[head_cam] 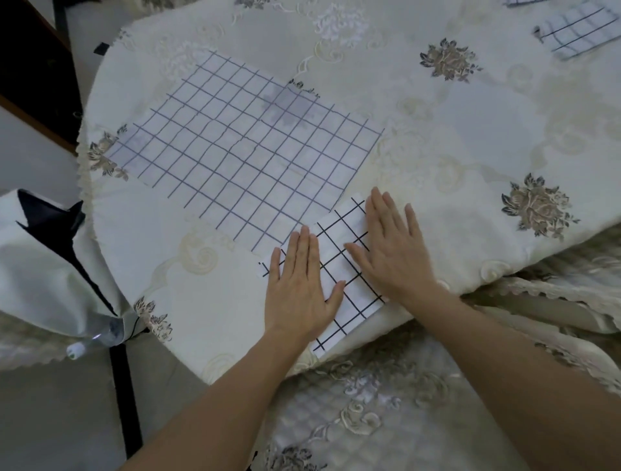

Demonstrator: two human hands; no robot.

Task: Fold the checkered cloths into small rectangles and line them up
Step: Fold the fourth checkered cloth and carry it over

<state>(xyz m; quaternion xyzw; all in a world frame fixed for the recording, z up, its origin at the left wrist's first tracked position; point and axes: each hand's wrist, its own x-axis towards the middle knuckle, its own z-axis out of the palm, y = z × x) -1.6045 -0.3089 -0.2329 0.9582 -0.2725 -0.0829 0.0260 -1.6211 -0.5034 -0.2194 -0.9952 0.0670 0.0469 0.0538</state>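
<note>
– In the lower middle of the frame, what have you got?
– I see my left hand and right hand flat, fingers straight, pressing the folded checkered cloth.
– Others?
– An unfolded cloth lies just beside it, centre-left; another folded cloth sits upper right.

There were one spread checkered cloth, two folded checkered cloths, a sliver of another cloth, one left hand, one right hand and one bottle.

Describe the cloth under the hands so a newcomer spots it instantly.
On the cream floral tablecloth, go to the near edge, beside the big unfolded checkered cloth. The folded cloth there is a narrow rectangle under the left hand and right hand; its grid lines are bolder than the big cloth's.
</note>
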